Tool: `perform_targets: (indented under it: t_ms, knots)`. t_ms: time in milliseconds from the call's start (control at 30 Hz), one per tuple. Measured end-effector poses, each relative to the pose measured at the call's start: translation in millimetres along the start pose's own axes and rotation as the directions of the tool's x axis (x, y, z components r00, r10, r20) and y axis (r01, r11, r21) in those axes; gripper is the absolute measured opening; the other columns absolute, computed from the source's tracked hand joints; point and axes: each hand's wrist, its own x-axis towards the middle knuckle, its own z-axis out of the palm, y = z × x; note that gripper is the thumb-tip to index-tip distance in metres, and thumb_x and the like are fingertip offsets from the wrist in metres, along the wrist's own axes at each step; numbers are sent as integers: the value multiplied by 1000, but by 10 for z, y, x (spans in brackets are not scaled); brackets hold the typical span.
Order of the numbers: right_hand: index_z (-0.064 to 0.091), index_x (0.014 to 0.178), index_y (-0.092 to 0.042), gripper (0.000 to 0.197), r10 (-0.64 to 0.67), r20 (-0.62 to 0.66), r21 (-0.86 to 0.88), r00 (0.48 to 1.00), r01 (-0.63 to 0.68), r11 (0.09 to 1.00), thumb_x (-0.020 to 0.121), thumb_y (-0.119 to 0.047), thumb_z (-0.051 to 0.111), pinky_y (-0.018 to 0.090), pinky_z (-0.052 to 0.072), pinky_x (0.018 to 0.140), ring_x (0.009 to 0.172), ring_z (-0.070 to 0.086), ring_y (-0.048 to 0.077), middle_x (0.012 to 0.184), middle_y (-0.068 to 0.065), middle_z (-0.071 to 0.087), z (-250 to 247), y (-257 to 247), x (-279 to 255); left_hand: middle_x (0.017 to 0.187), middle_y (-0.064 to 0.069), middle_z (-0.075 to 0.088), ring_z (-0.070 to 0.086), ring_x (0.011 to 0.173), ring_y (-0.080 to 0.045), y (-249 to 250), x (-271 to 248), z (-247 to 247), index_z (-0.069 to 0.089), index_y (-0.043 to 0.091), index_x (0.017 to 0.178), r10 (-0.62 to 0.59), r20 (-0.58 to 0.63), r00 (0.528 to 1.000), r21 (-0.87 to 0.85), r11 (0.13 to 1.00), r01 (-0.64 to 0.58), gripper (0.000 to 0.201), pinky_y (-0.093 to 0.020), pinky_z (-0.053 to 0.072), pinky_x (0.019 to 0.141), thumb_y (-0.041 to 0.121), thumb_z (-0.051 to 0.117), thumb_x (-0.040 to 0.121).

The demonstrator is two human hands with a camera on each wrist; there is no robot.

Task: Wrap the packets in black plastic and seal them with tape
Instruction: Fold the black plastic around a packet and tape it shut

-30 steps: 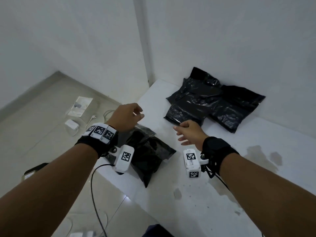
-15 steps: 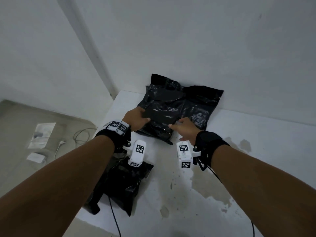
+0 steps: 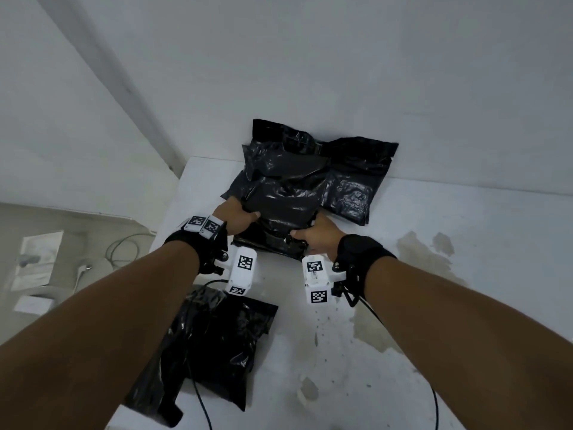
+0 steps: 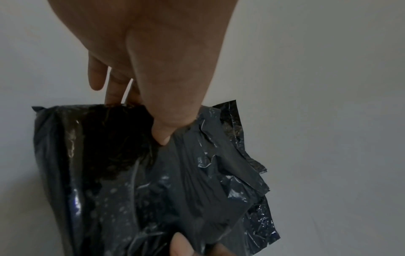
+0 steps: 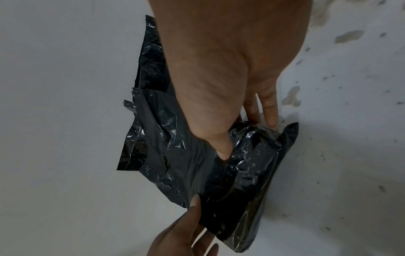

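Observation:
A heap of black plastic-wrapped packets (image 3: 347, 178) lies against the wall at the far side of the white table (image 3: 465, 305). My left hand (image 3: 240, 214) grips the left edge of the front packet (image 3: 279, 206), thumb on top and fingers underneath. My right hand (image 3: 310, 234) grips its right edge the same way. In the left wrist view my left hand (image 4: 140, 121) pinches the crinkled packet (image 4: 131, 181). The right wrist view shows my right hand (image 5: 243, 136) on the packet (image 5: 219, 173), with my left hand (image 5: 181, 233) on the far edge. Another black packet (image 3: 217, 346) lies under my left forearm.
The table has brown stains (image 3: 424, 256) on its right half and ends at a left edge (image 3: 167, 218) near my left wrist. Below it, the floor holds a cable (image 3: 121, 252) and papers (image 3: 37, 259). A white wall stands right behind the heap.
Both hands moved forward from above the near packet to the heap at the wall and took hold of the front packet by its two sides. The head view turned to the right.

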Motion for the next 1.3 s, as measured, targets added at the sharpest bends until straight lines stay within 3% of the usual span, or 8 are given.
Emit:
perform_targets:
  t_ms: [167,500,667,800,967,1100,1233,1300]
  knots:
    - [54,120,-17,33,-12,-50,-38,999,10,999,91,-9,68,34,49,93,104,55,17,93,-14,54,-95,66,-62,117,-11,68,63,106,-29,162,-220,-20,68,9,115,18,6,1000,-26,1000,-18,52,-42,49,98,54,59,90]
    - [40,140,-17,57,25,-17,84,1000,-24,996,91,-18,70,35,47,83,116,55,23,134,1,53,-599,371,-576,115,-8,67,62,108,-26,645,-838,163,69,10,110,125,6,992,-146,982,-122,43,-40,48,102,48,60,93]
    - [46,128,-28,40,-19,-20,127,1000,21,992,94,-30,67,45,50,93,118,58,27,129,3,58,-1007,655,-979,118,0,67,63,109,-21,934,-1192,472,64,14,116,165,7,986,-231,960,-159,69,-41,49,102,68,65,73]
    - [54,128,-23,33,-52,-38,124,998,57,991,98,-34,60,45,52,94,114,61,24,128,2,62,-1310,838,-1259,110,-1,71,66,105,-22,1214,-1488,708,69,14,111,237,-33,971,-315,919,-235,52,-43,50,100,58,65,84]
    - [60,124,-17,26,-81,-32,42,996,82,996,102,-28,53,36,48,88,110,60,25,122,4,65,-1580,1069,-1512,94,-12,74,70,93,-27,1500,-1750,936,71,7,89,304,-199,932,-420,833,-362,22,-44,55,88,25,62,96]
    - [63,121,-14,27,-80,-22,73,997,81,994,102,-29,51,43,52,98,107,64,26,116,6,69,-1749,1295,-1653,99,-6,75,71,94,-22,1669,-1936,1109,71,12,103,357,-221,908,-465,780,-420,14,-39,56,87,18,61,97]
    - [65,119,-14,25,-126,-36,148,991,130,980,101,-29,55,42,55,93,103,67,24,114,5,71,-1875,1436,-1756,72,6,70,65,64,-17,1722,-2076,1247,72,21,88,360,-246,900,-412,802,-433,14,-36,50,63,21,61,96]
    - [66,117,-17,21,-183,-81,178,980,195,965,98,-25,60,43,57,89,101,69,24,111,5,72,-1918,1456,-1782,73,-9,70,65,62,-29,1739,-2130,1306,71,12,88,347,-241,907,-416,807,-419,18,-44,51,57,24,60,97]
